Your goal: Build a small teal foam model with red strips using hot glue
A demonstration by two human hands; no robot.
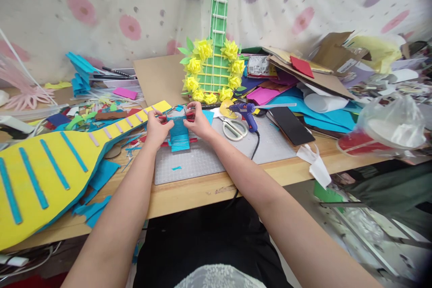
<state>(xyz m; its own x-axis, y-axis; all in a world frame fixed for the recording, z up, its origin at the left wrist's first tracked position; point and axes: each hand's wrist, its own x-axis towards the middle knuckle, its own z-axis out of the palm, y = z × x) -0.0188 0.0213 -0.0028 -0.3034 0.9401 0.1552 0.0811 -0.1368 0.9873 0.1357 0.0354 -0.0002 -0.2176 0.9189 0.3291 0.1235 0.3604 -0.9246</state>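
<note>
A small blue paper-covered piece (179, 134) with red pegs sticking out at its sides is above the grey cutting mat (199, 164). My left hand (158, 128) pinches its left edge, thumb on the near face. On the opposite edge, my right hand (200, 122) grips it with thumb and fingers. The fingertips behind it are partly hidden. To the left lies a yellow guitar-shaped craft (54, 162) with blue and pale strips, its neck end close to my left hand. A blue scrap (177, 168) rests on the mat.
White-handled scissors (233, 129), a blue glue gun (249, 117) with its black cord and a phone (293, 125) lie to the right. A green guitar craft with yellow flowers (216, 72) stands behind. Paper scraps (101, 175) and a bagged red cup (367, 141) sit near the table edge.
</note>
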